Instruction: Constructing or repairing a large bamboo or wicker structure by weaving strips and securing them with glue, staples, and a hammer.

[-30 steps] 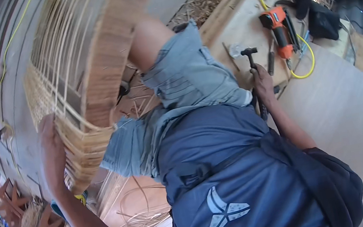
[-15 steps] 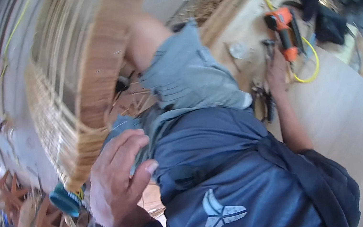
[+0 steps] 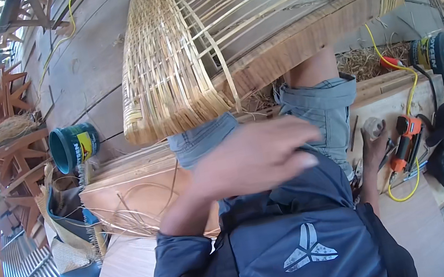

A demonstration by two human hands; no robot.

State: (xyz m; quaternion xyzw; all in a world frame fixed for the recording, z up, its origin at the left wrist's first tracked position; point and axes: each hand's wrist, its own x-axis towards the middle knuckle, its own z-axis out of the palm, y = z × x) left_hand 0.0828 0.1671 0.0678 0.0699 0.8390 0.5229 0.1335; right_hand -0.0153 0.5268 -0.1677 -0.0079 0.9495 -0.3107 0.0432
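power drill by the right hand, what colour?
Orange body with black parts; the drill lies on the board beside the right hand. Head view shows it.

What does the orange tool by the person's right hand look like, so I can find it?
Start at the pale wooden board on the right, where the right hand rests. Just beside it lies the power tool with a looping yellow cord. Only it is bright orange; the things nearby are dark.
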